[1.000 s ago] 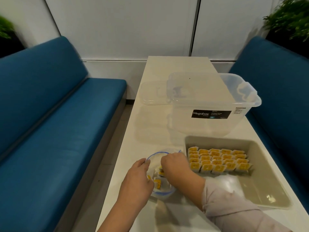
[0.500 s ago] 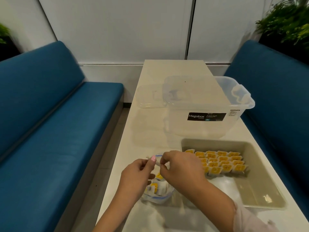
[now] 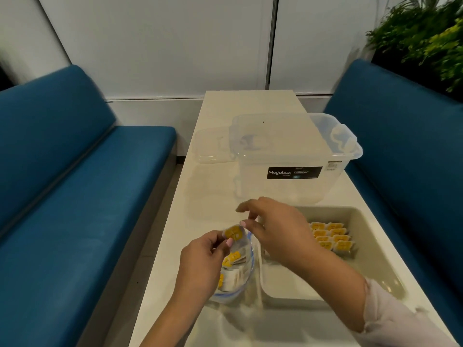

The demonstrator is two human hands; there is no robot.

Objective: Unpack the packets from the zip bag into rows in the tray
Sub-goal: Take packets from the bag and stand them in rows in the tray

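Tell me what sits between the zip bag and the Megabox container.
Bare white table, crossed only by the right hand raised above it, per the head view.

One second back both hands are down in the mouth of the zip bag (image 3: 240, 279). Now they are lifted out of it, up near the centre of the frame. A yellow-and-white packet (image 3: 234, 232) is out of the bag and raised above its opening, pinched between thumb and fingers of the left hand (image 3: 204, 259). The right hand (image 3: 278, 227) has risen with it and moved right, over the near-left corner of the tray (image 3: 370, 249), its fingers spread and its fingertip just beside the packet. The right hand now hides the left part of the packet rows (image 3: 332, 235) in the tray.
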